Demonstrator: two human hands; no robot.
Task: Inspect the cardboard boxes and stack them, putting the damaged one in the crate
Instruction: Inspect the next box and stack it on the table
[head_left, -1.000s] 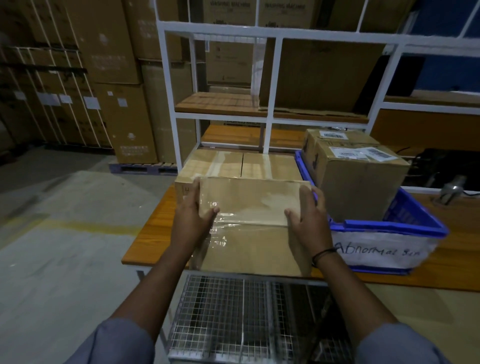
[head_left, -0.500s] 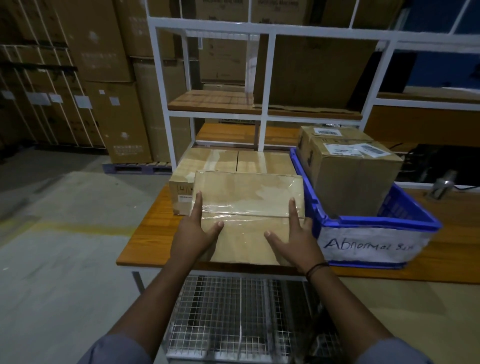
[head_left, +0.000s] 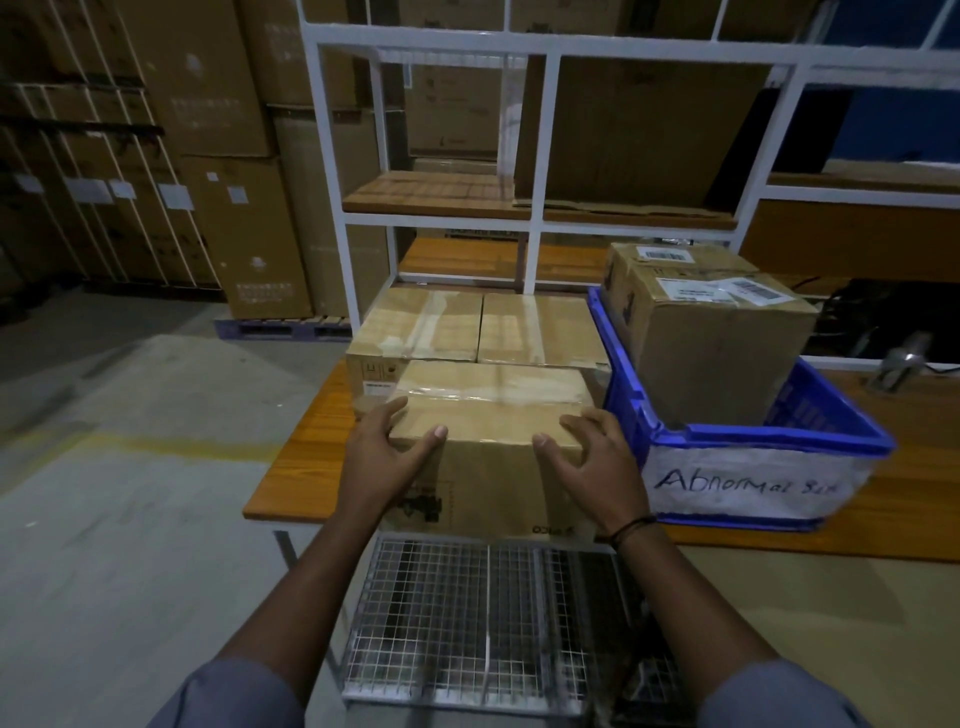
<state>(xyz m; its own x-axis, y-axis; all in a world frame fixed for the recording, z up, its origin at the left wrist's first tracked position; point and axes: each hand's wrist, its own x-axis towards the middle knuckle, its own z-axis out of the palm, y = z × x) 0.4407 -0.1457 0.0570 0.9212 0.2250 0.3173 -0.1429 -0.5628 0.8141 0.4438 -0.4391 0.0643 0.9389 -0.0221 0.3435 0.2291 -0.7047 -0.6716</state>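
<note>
The left hand (head_left: 384, 460) and right hand (head_left: 595, 465) grip the box (head_left: 488, 478), fingers (head_left: 392, 410) curled over its top front corners. It stands on the tabletop (head_left: 296, 467) just left of the crate (head_left: 769, 439) (marked "Abnormal"), which holds 2 labelled boxes (head_left: 717, 353).

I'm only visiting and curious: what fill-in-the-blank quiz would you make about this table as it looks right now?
1. The left hand and the right hand both hold the front box, which stands on the wooden ____.
2. The crate beside that box is coloured ____.
3. The handwriting on the crate's white label begins with the word ____.
4. A dark band circles the ____ wrist.

Missing words: table; blue; Abnormal; right.
</note>
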